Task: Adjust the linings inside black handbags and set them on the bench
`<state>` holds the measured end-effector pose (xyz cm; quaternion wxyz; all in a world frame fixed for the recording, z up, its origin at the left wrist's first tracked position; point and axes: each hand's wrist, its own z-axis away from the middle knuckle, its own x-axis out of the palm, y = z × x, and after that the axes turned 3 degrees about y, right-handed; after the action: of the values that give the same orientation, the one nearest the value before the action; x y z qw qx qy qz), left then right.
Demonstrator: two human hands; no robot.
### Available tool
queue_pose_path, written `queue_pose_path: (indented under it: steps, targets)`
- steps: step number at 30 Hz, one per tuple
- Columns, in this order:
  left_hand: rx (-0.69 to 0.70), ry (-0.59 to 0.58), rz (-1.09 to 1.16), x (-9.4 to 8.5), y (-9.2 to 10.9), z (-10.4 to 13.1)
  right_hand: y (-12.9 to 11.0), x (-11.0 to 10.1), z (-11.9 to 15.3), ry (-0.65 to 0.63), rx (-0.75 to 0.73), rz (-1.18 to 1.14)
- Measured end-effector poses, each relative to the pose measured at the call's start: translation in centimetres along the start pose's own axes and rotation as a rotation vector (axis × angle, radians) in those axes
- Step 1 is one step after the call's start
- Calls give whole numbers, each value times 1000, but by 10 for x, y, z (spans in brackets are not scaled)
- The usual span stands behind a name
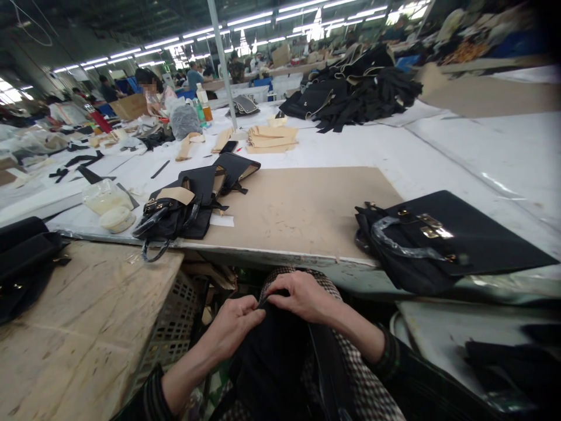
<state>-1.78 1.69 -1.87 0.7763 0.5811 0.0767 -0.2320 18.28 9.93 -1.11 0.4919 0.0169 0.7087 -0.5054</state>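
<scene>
Over my lap lies a piece of black fabric, perhaps a bag part; its full shape is hard to make out. My left hand pinches its upper edge between thumb and fingers. Close beside it, my right hand grips the same edge, thumb and forefinger pressed together. A black strap-like strip hangs below my right wrist. On the table edge to the right rests a black handbag with gold clasps and a plastic-wrapped handle. Several more black bags overlap at the left.
Brown cardboard covers the table between the bags. A white tub stands at the left. Farther back are tan pieces, a phone, a metal pole and a heap of black parts. A plastic crate sits below left.
</scene>
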Motion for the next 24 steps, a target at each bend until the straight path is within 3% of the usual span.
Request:
queue_pose_path:
  steps: [2, 6, 10, 19, 22, 24]
  targets:
    - [53, -42, -71, -2, 6, -5, 2, -3, 0, -46, -23, 4]
    - [180, -61, -276, -1, 19, -13, 4, -5, 4, -21, -27, 48]
    - [171, -6, -409, 2, 25, -7, 1, -5, 9, -3, -36, 63]
    - [-18, -6, -144, -17, 7, 54, -5, -6, 11, -20, -30, 29]
    - [-33, -50, -158, -26, 7, 59, -8, -5, 10, -10, -20, 9]
    - [2, -56, -182, -27, 14, 50, -10, -3, 10, 0, 7, -15]
